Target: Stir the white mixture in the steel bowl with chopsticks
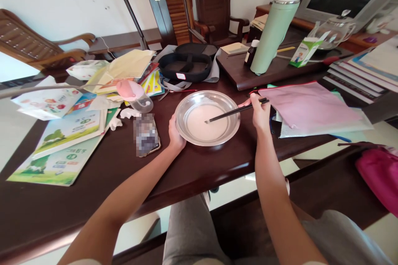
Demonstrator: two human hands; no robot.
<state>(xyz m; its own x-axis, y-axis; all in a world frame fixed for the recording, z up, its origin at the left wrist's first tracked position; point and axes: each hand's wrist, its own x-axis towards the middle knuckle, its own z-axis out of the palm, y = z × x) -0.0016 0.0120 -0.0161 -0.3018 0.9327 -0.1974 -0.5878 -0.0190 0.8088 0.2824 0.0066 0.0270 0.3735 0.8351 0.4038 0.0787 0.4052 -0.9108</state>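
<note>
A shallow round metal bowl [228,132] sits near the front edge of the dark table. In it lies a smooth whitish liquid or batter [197,120]. My left hand [177,134] is closed around the bowl's left rim, with some of its fingers hidden beneath. My right hand [260,112], just right of the bowl, grips a pair of black chopsticks [226,114]. Their tips are in the whitish contents, close to the bowl's middle. A phone [147,134] with a blurred-out screen lies left of my left hand.
Booklets [64,157], crumpled tissues [116,122] and a pink-lidded clear cup [138,97] are on the left. Behind the bowl is an open black case [186,70]. A green thermos [275,35] stands on a raised board [236,76]; a pink pouch [311,103] lies right.
</note>
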